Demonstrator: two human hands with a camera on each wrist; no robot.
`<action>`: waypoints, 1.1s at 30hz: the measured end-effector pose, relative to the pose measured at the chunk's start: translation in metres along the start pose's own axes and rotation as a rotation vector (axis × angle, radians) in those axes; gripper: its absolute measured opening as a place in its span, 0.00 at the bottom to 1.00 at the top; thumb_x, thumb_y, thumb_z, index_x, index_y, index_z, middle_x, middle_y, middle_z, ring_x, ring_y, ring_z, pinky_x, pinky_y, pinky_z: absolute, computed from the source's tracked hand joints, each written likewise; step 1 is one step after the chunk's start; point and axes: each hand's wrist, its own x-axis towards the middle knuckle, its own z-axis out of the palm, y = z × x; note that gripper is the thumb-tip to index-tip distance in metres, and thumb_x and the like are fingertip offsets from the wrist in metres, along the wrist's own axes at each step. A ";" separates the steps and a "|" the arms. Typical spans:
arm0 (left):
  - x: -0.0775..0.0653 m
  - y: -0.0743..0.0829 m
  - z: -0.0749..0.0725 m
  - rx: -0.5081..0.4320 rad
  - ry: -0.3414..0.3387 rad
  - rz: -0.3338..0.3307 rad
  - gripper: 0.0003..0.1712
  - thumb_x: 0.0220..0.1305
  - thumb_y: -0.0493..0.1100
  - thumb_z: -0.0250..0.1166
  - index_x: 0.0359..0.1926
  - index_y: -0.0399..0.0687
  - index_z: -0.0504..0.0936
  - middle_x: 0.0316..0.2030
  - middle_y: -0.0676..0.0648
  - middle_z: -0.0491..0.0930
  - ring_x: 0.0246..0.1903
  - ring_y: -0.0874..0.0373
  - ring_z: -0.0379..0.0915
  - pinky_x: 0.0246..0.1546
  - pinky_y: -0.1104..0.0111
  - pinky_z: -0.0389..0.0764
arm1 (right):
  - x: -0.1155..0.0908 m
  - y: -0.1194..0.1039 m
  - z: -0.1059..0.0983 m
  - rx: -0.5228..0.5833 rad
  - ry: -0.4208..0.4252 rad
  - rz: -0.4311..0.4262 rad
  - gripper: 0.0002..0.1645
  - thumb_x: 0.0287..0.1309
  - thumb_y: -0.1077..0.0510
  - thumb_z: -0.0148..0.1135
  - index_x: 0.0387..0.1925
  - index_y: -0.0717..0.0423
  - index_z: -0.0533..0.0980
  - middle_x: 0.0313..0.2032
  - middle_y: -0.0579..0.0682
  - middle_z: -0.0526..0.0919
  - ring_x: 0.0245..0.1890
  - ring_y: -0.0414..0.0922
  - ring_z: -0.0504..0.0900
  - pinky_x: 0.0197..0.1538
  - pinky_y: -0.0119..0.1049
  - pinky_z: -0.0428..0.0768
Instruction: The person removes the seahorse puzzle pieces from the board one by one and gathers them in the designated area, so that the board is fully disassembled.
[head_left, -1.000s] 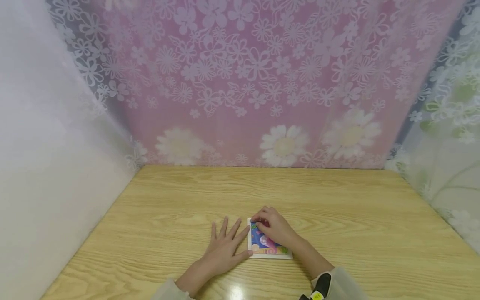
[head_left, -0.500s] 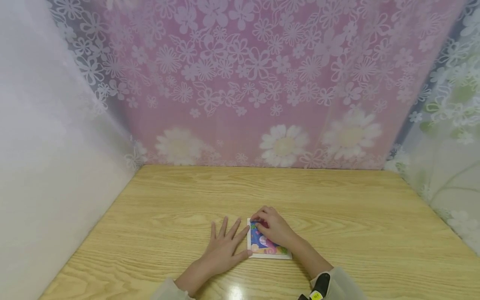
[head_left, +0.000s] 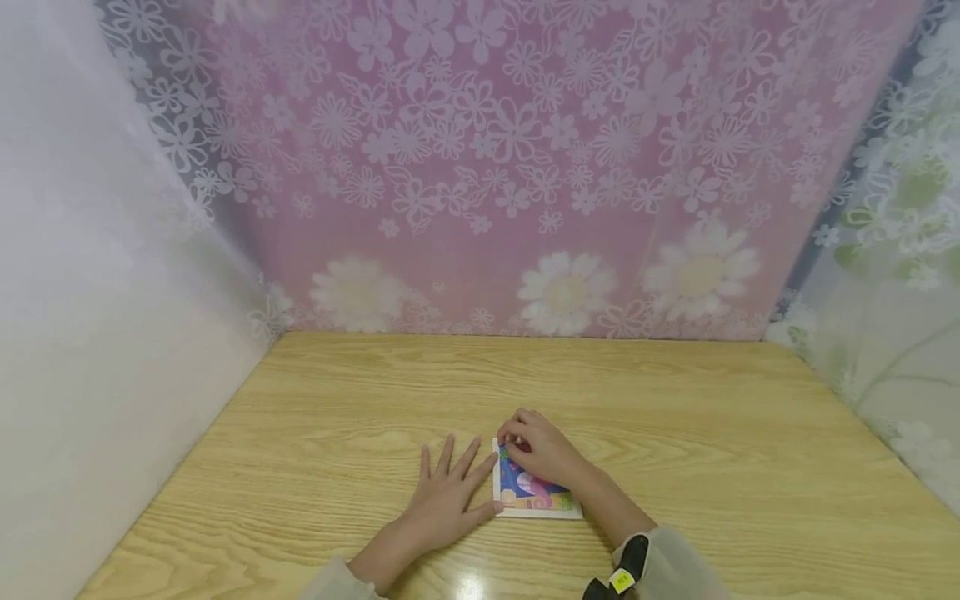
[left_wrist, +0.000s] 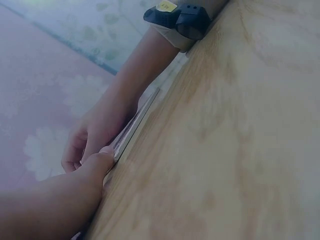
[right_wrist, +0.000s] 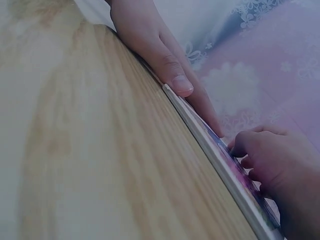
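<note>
A small square picture board [head_left: 537, 492] lies flat on the wooden table, with a white border and a pink seahorse-like figure on blue and orange. My left hand [head_left: 444, 506] is spread flat at its left side; index fingertip and thumb rest on the border. My right hand [head_left: 545, 450] bends over the board, thumb and curled fingers pinching at its far left corner; what exactly lies between the fingertips is hidden. In the right wrist view my right hand [right_wrist: 280, 165] covers part of the picture, and the white edge [right_wrist: 215, 160] runs along the tabletop.
The wood-grain table [head_left: 360, 383] spreads around the hands. A pink curtain [head_left: 465, 183] with white flowers hangs at its far edge, with pale sheeting [head_left: 112, 292] on the left and floral sheeting [head_left: 892, 333] on the right. A black device [head_left: 626, 571] is strapped to the right wrist.
My right hand has shifted slightly up and to the left at the board's corner, and its wrist has moved a little left. The left hand and the board stay nearly still.
</note>
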 end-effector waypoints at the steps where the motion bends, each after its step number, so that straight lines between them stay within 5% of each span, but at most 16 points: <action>1: 0.000 0.000 0.000 -0.001 0.000 -0.002 0.38 0.66 0.67 0.37 0.70 0.53 0.54 0.69 0.39 0.45 0.64 0.30 0.32 0.53 0.33 0.33 | 0.001 0.000 0.000 -0.002 -0.003 -0.002 0.06 0.54 0.63 0.61 0.34 0.49 0.77 0.33 0.40 0.70 0.33 0.38 0.66 0.35 0.32 0.71; 33: 0.000 0.001 -0.001 -0.032 0.000 -0.002 0.38 0.66 0.66 0.39 0.70 0.52 0.56 0.68 0.39 0.47 0.64 0.30 0.33 0.52 0.32 0.33 | 0.002 0.000 0.003 -0.058 -0.005 0.011 0.03 0.58 0.58 0.58 0.32 0.45 0.76 0.29 0.35 0.67 0.30 0.36 0.64 0.31 0.29 0.69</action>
